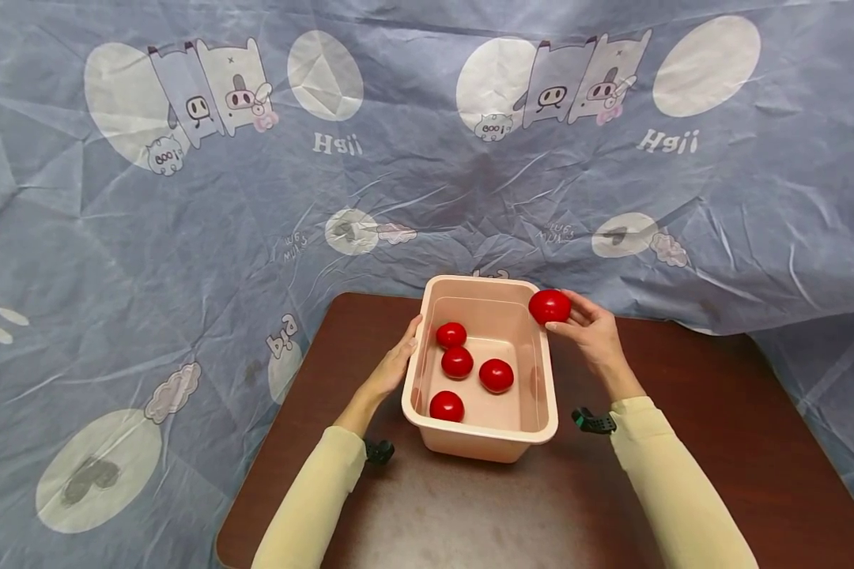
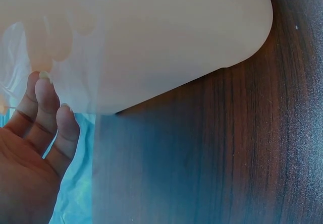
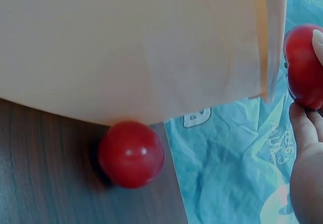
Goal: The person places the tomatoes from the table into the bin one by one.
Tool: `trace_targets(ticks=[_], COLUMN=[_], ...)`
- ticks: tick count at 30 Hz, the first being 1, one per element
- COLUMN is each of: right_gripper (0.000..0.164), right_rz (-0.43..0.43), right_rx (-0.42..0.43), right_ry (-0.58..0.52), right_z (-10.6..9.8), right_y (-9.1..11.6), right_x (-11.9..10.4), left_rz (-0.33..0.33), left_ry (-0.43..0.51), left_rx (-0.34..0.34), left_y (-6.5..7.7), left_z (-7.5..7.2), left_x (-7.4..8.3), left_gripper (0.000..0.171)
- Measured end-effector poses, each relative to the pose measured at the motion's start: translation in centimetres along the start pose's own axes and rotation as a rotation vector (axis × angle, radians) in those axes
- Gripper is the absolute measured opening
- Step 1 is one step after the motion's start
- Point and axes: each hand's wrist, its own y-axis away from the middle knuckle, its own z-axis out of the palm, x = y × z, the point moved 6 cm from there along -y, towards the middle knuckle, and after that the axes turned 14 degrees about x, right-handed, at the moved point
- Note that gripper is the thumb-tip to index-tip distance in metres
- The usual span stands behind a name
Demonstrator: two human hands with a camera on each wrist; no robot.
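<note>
A pale pink plastic bin [image 1: 470, 442] holds several red tomatoes [image 1: 496, 375] on its floor. My right hand [image 1: 592, 332] grips another tomato [image 1: 549, 307] between thumb and fingers, at the bin's right rim near the far corner. That held tomato [image 3: 305, 65] also shows in the right wrist view, beyond the bin's edge. My left hand [image 1: 391, 367] rests against the outside of the bin's left wall, its fingertips touching the smooth side [image 2: 166, 37] in the left wrist view. One more tomato [image 3: 131, 154] lies on the table beside the bin, out of sight in the head view.
The bin stands on a dark brown wooden table [image 1: 719, 411]. Behind and to the left hangs a wrinkled blue cloth [image 1: 413, 190] with cartoon prints, reaching the table's far edge. Dark straps circle both wrists.
</note>
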Motion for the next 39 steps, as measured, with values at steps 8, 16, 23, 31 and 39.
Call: trace_targets(ticks=[8,16,23,31,39], right_gripper=[0.076,0.075,0.078,0.077,0.076], right_rz=[-0.008,-0.024,-0.028,-0.034,-0.047], right_rx=[-0.075,-0.137,-0.182,-0.183,-0.233], right_ry=[-0.051,0.001,0.045,0.092,0.210], right_z=[1.5,2.7,3.9,4.6,5.5], right_y=[0.9,1.8,2.7,3.1,3.4], right_x=[-0.3,-0.3,-0.5,-0.6,-0.5], left_rz=[-0.008,0.007,0.043,-0.020,-0.014], left_ry=[0.022,0.009,0.015,0.013,0.034], left_rx=[0.009,0.008,0.009,-0.065,-0.030], left_y=[0.0,0.1,0.0,0.9,0.4], left_z=[0.0,-0.1,-0.1,-0.3,0.0], left_x=[-0.3,-0.3,-0.3,3.4,1.2], left_gripper=[0.052,0.052,0.054,0.054,0.053])
